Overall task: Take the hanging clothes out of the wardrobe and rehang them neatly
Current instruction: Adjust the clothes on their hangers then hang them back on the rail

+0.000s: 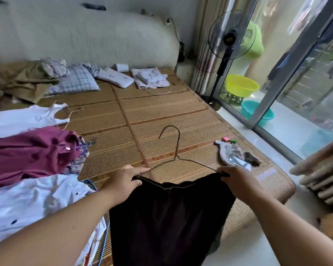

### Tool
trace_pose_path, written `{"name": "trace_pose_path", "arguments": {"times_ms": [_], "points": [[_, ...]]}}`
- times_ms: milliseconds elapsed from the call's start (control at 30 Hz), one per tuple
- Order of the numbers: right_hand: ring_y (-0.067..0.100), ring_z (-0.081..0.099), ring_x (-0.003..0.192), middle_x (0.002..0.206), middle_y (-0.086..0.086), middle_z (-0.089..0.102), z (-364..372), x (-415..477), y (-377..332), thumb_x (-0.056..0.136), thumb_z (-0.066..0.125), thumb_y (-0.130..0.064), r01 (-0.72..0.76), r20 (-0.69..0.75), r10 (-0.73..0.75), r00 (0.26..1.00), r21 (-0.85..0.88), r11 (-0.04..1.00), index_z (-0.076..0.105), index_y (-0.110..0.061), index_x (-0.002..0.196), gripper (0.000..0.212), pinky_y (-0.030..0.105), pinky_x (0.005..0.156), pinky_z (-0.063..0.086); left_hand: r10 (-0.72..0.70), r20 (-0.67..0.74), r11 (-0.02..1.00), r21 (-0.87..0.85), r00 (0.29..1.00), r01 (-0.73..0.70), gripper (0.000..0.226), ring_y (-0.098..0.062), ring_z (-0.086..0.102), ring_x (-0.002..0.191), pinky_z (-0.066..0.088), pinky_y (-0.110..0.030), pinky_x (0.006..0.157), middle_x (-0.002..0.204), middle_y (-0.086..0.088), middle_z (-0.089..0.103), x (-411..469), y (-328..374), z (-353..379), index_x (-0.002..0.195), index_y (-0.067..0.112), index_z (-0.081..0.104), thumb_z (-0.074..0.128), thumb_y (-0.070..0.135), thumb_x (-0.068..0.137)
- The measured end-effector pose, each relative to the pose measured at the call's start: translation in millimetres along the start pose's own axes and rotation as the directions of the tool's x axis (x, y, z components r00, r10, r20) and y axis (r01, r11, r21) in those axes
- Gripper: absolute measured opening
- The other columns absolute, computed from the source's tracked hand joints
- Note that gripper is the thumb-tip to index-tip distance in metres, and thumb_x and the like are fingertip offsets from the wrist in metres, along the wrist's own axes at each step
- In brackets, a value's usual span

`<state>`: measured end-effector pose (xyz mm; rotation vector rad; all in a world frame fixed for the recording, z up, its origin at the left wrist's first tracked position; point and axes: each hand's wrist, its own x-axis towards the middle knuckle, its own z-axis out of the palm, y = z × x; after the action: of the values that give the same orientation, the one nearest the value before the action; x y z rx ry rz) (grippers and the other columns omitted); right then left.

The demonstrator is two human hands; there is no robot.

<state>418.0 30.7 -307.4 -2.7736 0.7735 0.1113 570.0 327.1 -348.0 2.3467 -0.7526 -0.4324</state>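
A dark brown, nearly black garment (169, 217) hangs by its waistband from a thin wire hanger (176, 148) above the near edge of the bed. My left hand (123, 179) pinches the waistband's left corner at the hanger's left end. My right hand (236, 179) pinches the right corner at the hanger's right end. The hook points up and away from me. On the bed's left side lie a white vest (27, 118), a maroon garment (31, 152) and a white shirt with dark dots (37, 204).
A woven mat (161, 116) covers the bed. Pillows (75, 79) and folded cloth (150, 77) lie by the headboard, a small cloth (231, 152) near the right edge. A standing fan (227, 45) and a sliding glass door (288, 93) stand right. Stacked fabric (323, 177) sits at the far right.
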Motion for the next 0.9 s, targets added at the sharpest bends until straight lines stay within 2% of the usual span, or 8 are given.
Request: {"name": "trace_pose_path", "arguments": {"times_ms": [167, 300, 467, 633, 767, 833, 900], "points": [[0.024, 0.061, 0.103, 0.111, 0.001, 0.069, 30.2, 89.9, -15.1, 0.085, 0.064, -0.024, 0.024, 0.057, -0.027, 0.998, 0.053, 0.998, 0.066, -0.032, 0.114, 0.03, 0.033, 0.085, 0.048, -0.127, 0.006, 0.992, -0.002, 0.992, 0.127, 0.043, -0.014, 0.053, 0.101, 0.038, -0.023, 0.084, 0.103, 0.008, 0.05, 71.5, -42.1, 11.0, 0.129, 0.039, 0.055, 0.059, 0.019, 0.091], [0.026, 0.062, 0.101, 0.107, 0.003, 0.071, 58.8, 147.7, -18.3, 0.084, 0.067, -0.021, 0.027, 0.062, -0.035, 0.997, 0.118, 0.993, 0.068, -0.027, 0.114, 0.031, 0.03, 0.081, 0.044, -0.184, -0.015, 0.983, -0.015, 0.983, 0.184, 0.04, -0.011, 0.049, 0.096, 0.033, -0.022, 0.082, 0.098, 0.009, 0.048, 119.4, -76.0, 25.5, 0.127, 0.029, 0.06, 0.062, 0.015, 0.089], [0.023, 0.06, 0.103, 0.112, 0.001, 0.068, 109.6, 223.3, -9.9, 0.087, 0.064, -0.023, 0.085, 0.141, -0.102, 0.985, 0.12, 0.989, 0.064, -0.027, 0.12, 0.033, 0.026, 0.074, 0.038, -0.3, -0.038, 0.954, 0.006, 0.953, 0.3, 0.035, -0.019, 0.055, 0.097, 0.042, -0.031, 0.083, 0.096, 0.008, 0.052, 176.8, -123.6, 58.9, 0.119, 0.035, 0.063, 0.064, 0.018, 0.088], [0.022, 0.062, 0.097, 0.11, 0.001, 0.068, 183.5, 308.8, -0.5, 0.089, 0.061, -0.026, 0.1, 0.214, -0.126, 0.969, 0.126, 0.987, 0.061, -0.03, 0.122, 0.033, 0.024, 0.07, 0.037, -0.419, -0.132, 0.906, 0.004, 0.898, 0.423, 0.032, -0.018, 0.053, 0.098, 0.035, -0.027, 0.078, 0.103, 0.006, 0.05, 240.1, -171.6, 114.5, 0.119, 0.03, 0.064, 0.06, 0.016, 0.09], [0.026, 0.062, 0.089, 0.105, 0.003, 0.066, 254.2, 352.4, 4.1, 0.089, 0.059, -0.021, 0.099, 0.238, -0.129, 0.963, 0.134, 0.986, 0.055, -0.036, 0.126, 0.04, 0.029, 0.07, 0.047, -0.509, -0.167, 0.856, 0.009, 0.844, 0.518, 0.031, -0.025, 0.056, 0.107, 0.036, -0.027, 0.08, 0.112, 0.0, 0.057, 269.0, -217.3, 154.9, 0.116, 0.031, 0.066, 0.061, 0.016, 0.09], [0.025, 0.06, 0.082, 0.102, 0.003, 0.063, 286.9, 366.3, 1.8, 0.091, 0.055, -0.019, 0.095, 0.25, -0.13, 0.96, 0.147, 0.985, 0.05, -0.039, 0.128, 0.043, 0.028, 0.065, 0.045, -0.551, -0.201, 0.827, -0.001, 0.81, 0.563, 0.03, -0.026, 0.057, 0.107, 0.039, -0.028, 0.081, 0.112, 0.0, 0.058, 277.6, -238.1, 171.6, 0.115, 0.031, 0.067, 0.062, 0.016, 0.089], [0.026, 0.059, 0.085, 0.107, 0.006, 0.062, 310.6, 375.2, -1.0, 0.092, 0.052, -0.017, 0.091, 0.257, -0.124, 0.958, 0.137, 0.986, 0.046, -0.037, 0.131, 0.045, 0.027, 0.066, 0.042, -0.566, -0.219, 0.818, -0.032, 0.795, 0.574, 0.03, -0.027, 0.057, 0.107, 0.043, -0.031, 0.088, 0.113, -0.002, 0.06, 283.6, -252.8, 187.1, 0.114, 0.029, 0.068, 0.062, 0.014, 0.089]]}}
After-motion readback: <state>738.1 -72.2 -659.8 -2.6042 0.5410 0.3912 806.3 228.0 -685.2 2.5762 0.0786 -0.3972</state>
